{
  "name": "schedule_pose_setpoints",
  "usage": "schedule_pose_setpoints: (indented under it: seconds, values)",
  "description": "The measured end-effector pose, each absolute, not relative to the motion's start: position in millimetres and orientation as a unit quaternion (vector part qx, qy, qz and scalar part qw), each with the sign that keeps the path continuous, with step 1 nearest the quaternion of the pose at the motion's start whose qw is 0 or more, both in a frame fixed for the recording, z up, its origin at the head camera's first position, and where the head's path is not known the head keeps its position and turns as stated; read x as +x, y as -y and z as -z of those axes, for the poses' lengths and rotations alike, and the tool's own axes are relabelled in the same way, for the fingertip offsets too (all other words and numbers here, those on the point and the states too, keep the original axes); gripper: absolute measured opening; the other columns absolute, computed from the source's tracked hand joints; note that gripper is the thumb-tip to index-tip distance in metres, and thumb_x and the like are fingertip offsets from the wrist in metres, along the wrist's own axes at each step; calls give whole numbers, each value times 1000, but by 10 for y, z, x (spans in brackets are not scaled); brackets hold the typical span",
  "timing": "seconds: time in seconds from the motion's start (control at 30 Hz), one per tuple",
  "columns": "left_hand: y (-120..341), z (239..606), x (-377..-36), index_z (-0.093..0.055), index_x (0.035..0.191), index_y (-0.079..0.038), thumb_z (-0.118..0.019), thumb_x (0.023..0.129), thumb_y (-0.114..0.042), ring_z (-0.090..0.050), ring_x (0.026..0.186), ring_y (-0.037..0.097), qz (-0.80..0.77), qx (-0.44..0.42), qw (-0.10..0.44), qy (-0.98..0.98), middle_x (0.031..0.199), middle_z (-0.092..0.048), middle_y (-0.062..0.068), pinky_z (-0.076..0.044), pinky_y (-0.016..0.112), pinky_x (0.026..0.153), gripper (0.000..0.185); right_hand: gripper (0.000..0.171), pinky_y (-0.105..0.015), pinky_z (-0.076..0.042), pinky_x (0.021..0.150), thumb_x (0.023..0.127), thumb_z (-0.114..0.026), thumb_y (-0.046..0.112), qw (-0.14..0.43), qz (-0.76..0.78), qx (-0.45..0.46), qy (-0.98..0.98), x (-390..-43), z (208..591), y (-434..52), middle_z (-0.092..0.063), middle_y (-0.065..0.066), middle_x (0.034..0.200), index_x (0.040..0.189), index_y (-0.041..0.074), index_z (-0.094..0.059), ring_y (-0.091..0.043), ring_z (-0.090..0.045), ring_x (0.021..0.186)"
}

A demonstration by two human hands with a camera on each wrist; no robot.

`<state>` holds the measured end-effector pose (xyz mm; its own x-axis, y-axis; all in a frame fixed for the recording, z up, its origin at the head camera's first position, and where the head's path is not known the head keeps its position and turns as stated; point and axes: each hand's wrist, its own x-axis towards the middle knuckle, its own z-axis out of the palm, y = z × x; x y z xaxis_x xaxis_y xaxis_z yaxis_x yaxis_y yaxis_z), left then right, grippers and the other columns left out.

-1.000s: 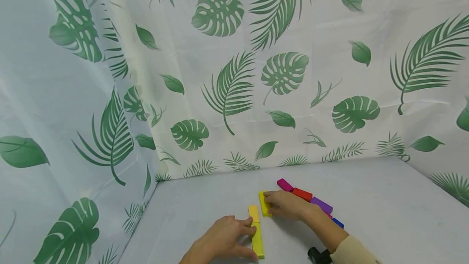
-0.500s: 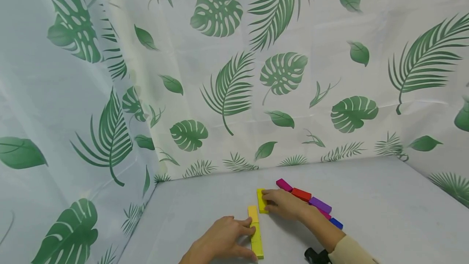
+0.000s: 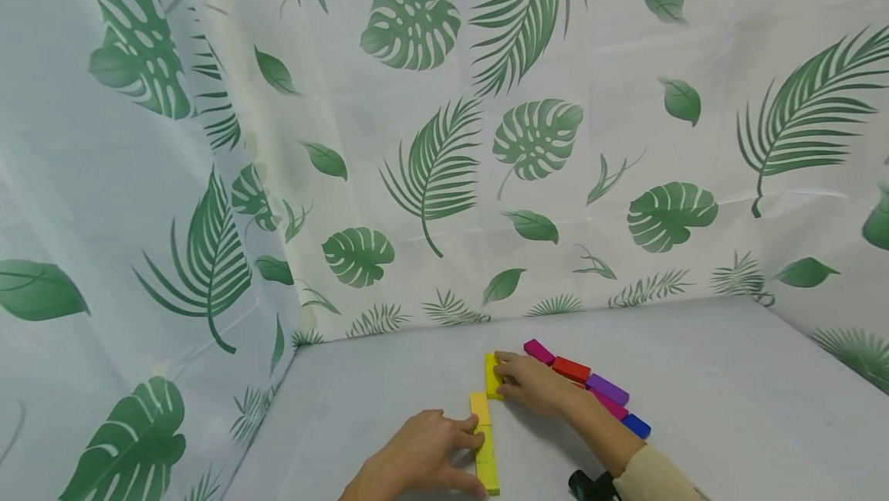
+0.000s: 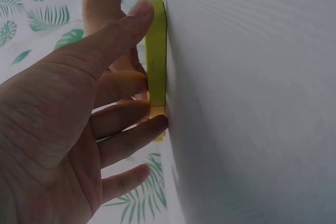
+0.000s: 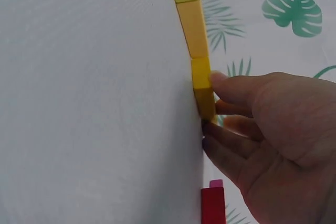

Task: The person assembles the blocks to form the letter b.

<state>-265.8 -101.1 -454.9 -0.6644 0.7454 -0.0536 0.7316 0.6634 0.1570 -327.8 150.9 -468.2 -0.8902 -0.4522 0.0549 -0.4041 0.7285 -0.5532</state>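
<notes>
A staged recording booth is indicated: a grey tabletop (image 3: 694, 393) is enclosed by leaf-printed curtains (image 3: 430, 138).

left hand (image 3: 424, 458) flat with fingers spread, right hand (image 3: 533, 387) forward, fingers curled and pinching

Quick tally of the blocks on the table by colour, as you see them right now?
Yellow: 3 (one held by the right hand, two in a row by the left hand)
Magenta: 2
Red: 1
Purple: 1
Blue: 1
Total: 8 blocks, though the right forearm may hide more.
</notes>
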Motion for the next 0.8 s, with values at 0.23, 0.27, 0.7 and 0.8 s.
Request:
schedule_pose_setpoints:
  seconds: [0.23,0.27,0.7,0.8]
  values:
    - [1037,4553,-2645,-70,135,-36,-73,80,-74,-63,126,4,-61,414,53,-907,147,-61,-9,-51,47,107,67,34,-52,-51,106,94,-77,22,48,317,-221,-921,-3354,4697,-1478,-62,-14,144,126,12,-68,-30,-60,125]
    - [1041,4555,-2645,-70,135,-36,-73,80,-74,-63,127,4,-63,414,54,-907,147,-61,-9,-51,47,107,67,36,-52,-52,105,94,-78,22,50,320,-221,-920,-3367,4695,-1474,-63,-12,140,127,12,-67,-27,-60,119]
    - [1080,4553,-2612,-70,135,-34,-74,79,-73,-62,128,7,-73,427,41,-900,148,-60,-6,-50,48,109,68,43,-58,-40,116,95,-77,27,68,339,-205,-916,-3492,4740,-1402,-48,-16,160,133,14,-65,-36,-48,144]
    - [1083,4545,-2619,-70,135,-33,-74,79,-73,-62,128,6,-73,431,40,-899,147,-60,-5,-51,48,108,68,47,-61,-34,119,96,-75,28,72,348,-204,-912,-3483,4759,-1418,-46,-13,162,139,15,-64,-37,-41,151]
